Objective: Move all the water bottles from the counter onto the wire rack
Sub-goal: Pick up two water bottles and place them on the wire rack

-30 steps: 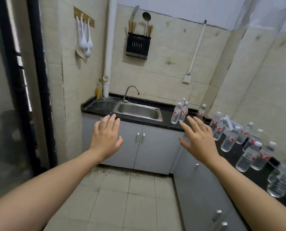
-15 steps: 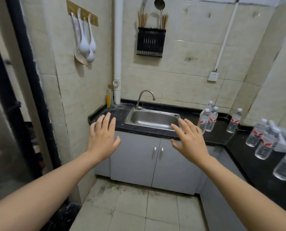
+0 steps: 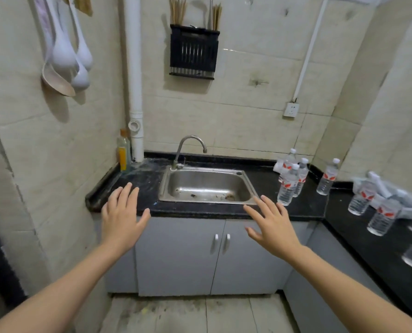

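Both hands are empty and spread flat in the air, palms down, fingers straight and slightly fanned: the left hand [image 3: 121, 219] hovers over the front edge of the black counter [image 3: 260, 181] to the left of the sink, the right hand [image 3: 273, 227] over the edge at the sink's right front corner, and neither touches anything. Nearest the right hand, just beyond its fingertips, three water bottles [image 3: 287, 186] stand upright in a tight cluster on the counter to the right of the sink, with a fourth bottle [image 3: 327, 177] alone near the corner. Each is clear plastic with a white cap, filled with clear water, and carries a white label with a red mark; the writing on it is too small to read. More bottles of the same kind [image 3: 383, 216] stand along the right run of the counter, those at the frame's edge blurred. The steel sink [image 3: 200, 179] holds no water, only dark specks around the drain, and a curved faucet [image 3: 190, 143] rises behind it. In the left back corner, beside a white pipe [image 3: 134, 68], a slim bottle [image 3: 123, 152] holds yellow liquid in its lower part. On the tiled wall above, a black slotted holder [image 3: 194, 52] contains chopsticks [image 3: 177, 9], and pale ladles [image 3: 63, 56] hang on the left wall. Grey cabinet doors [image 3: 181, 255] sit below the counter.
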The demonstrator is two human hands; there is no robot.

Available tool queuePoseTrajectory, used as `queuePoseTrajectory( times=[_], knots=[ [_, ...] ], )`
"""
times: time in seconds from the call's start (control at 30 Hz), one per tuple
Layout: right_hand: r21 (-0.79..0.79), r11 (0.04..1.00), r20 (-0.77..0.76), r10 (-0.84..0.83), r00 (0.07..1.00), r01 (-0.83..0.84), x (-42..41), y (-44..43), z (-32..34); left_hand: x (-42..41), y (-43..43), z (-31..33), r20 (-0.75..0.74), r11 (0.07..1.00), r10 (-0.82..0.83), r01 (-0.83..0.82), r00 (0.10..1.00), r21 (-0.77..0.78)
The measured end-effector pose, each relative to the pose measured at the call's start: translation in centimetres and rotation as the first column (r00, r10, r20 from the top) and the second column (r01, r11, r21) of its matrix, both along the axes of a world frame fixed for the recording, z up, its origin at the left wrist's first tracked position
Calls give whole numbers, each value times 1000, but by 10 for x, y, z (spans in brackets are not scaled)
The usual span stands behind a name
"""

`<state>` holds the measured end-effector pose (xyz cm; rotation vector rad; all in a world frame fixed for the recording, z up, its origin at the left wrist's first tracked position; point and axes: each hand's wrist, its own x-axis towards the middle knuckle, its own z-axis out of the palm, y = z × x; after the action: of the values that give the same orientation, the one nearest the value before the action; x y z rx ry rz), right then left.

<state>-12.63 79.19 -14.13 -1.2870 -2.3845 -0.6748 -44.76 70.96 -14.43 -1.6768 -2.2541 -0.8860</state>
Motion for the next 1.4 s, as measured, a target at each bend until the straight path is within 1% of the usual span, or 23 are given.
queuePoseTrajectory(
  times=[0.13,0.27,0.43,0.5,0.57,0.67,0.73,0.8,0.87,0.93,1.07,1.17,1.23,1.4],
  knots=[
    [-133,965,20,-227,974,227,11,17,-22,-17,55,-20,127,995,-64,72,990,-63],
    [-217,904,77,-362,929,370,30,13,-37,1,93,-48,198,971,-149,181,969,-158],
    [-240,841,67,-483,873,484,64,12,-43,62,138,-68,265,913,-301,356,916,-196],
    [-262,815,42,-526,849,517,83,13,-50,96,155,-68,281,885,-361,422,889,-198],
    [-305,788,-14,-566,824,536,104,15,-56,135,171,-67,302,859,-414,478,859,-181],
    [-344,781,-114,-587,802,522,142,25,-66,197,191,-72,360,828,-461,539,811,-154],
    [-383,769,-207,-611,764,511,171,40,-69,235,204,-81,378,799,-498,582,780,-149],
    [-390,770,-276,-620,734,504,198,58,-72,269,218,-94,376,783,-501,593,779,-185],
    [-432,759,-323,-634,703,487,222,78,-79,297,235,-107,403,779,-468,582,787,-231],
    [-464,756,-362,-637,681,461,236,97,-86,322,256,-116,443,788,-412,556,796,-265],
    [-551,745,-449,-645,618,376,260,139,-90,367,297,-109,522,845,-328,491,788,-210],
    [-579,748,-500,-641,583,326,274,177,-88,392,326,-106,558,868,-302,465,773,-174],
    [-590,752,-515,-632,579,296,278,205,-90,402,344,-109,572,877,-292,453,767,-160],
    [-649,719,-495,-647,580,248,279,276,-111,411,404,-127,579,869,-286,461,764,-180]
  ],
)
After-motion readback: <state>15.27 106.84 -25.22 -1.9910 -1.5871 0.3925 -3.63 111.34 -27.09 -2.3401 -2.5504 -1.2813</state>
